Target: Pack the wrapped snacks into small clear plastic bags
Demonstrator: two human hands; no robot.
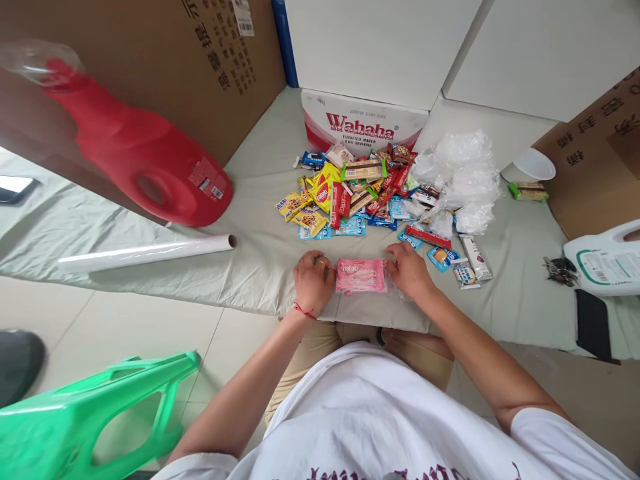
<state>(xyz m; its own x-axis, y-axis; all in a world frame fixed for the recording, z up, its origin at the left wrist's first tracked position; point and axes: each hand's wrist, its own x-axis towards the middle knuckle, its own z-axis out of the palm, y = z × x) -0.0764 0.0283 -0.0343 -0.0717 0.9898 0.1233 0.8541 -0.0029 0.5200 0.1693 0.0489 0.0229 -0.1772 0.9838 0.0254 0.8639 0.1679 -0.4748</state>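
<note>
A pink nabati wafer packet (361, 275) lies flat near the table's front edge, with clear plastic film around it. My left hand (315, 280), a red string on its wrist, has its fingers curled against the packet's left end. At the right end, the fingertips of my right hand (409, 270) pinch the clear plastic; its loose part trails beneath the palm. Just beyond both hands spreads a pile of wrapped snacks (363, 170) in yellow, red, blue and brown. Crumpled clear plastic bags (463, 173) are heaped on its right side.
Behind the snacks stands a Wahaha carton (365, 127). To the left are a red jug (165, 167) and a white roll (150, 253). On the right sit a white bowl (530, 165), keys (560, 271), a white bottle (607, 259) and a black phone (593, 323). A green stool (100, 407) is on the floor.
</note>
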